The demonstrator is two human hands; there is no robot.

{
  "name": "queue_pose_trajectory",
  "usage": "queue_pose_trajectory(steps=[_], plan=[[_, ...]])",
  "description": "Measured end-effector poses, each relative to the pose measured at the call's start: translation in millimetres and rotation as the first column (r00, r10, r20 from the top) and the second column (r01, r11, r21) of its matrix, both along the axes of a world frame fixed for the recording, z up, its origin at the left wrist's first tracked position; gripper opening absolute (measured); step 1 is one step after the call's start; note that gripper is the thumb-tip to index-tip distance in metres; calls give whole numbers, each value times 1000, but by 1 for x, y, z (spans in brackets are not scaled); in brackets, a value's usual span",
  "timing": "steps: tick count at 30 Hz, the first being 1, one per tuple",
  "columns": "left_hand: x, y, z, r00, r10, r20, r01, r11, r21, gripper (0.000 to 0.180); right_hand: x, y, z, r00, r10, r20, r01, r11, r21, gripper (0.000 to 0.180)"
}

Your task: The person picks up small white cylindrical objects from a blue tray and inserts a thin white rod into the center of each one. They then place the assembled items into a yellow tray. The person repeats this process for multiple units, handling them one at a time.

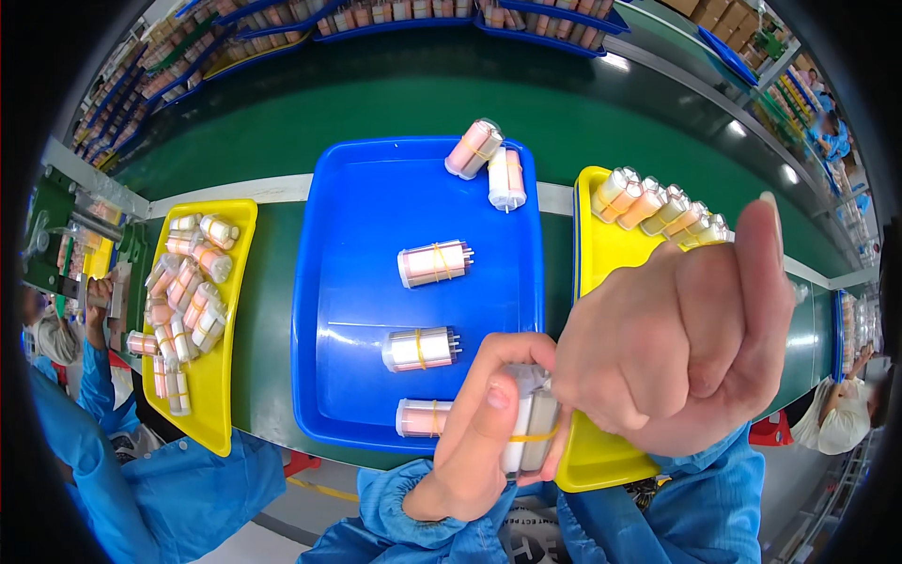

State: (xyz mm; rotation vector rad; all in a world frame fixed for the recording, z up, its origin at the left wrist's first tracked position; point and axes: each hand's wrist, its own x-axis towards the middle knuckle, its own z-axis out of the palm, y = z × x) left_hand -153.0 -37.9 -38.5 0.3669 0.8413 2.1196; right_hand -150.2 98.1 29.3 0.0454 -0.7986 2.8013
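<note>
My left hand (462, 462) is closed around a bundle of white and grey tubes (541, 434), bound with a yellow rubber band and capped in clear plastic. It holds the bundle upright over the near right corner of a blue tray (324, 282). Close to the bundle's top, my right hand (672, 343) has its fingers curled in and its thumb raised; whatever they may grip is hidden. Several similar pink and white bundles lie in the tray, among them a bundle in the middle (435, 263), a lower bundle (421, 349) and a partly covered one (421, 418) beside my left hand.
Right of the blue tray, a yellow tray (601, 461) holds a row of bundles (648, 202). Another yellow tray (225, 395) at left is heaped with bundles. Loaded trays line the far side of the green conveyor belt (395, 99). A co-worker's blue sleeve (178, 489) is at lower left.
</note>
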Motion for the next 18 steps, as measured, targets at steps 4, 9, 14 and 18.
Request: queue_pose_trajectory(steps=[4,9,14,18], plan=[[-6,-4,1,999,-18,-44,16,999,-47,49,-8,14,-3,987,155,-37,-153,987,38,60],[-14,-14,-2,956,252,-150,-249,968,34,45,-21,21,-6,952,205,-228,-153,962,224,54],[-29,-25,3,880,468,-80,-446,872,200,42,-25,23,7,905,220,-365,371,13,929,28],[-22,-40,6,873,478,-94,-462,874,148,41,-32,1,-26,878,353,-323,444,-346,826,77]])
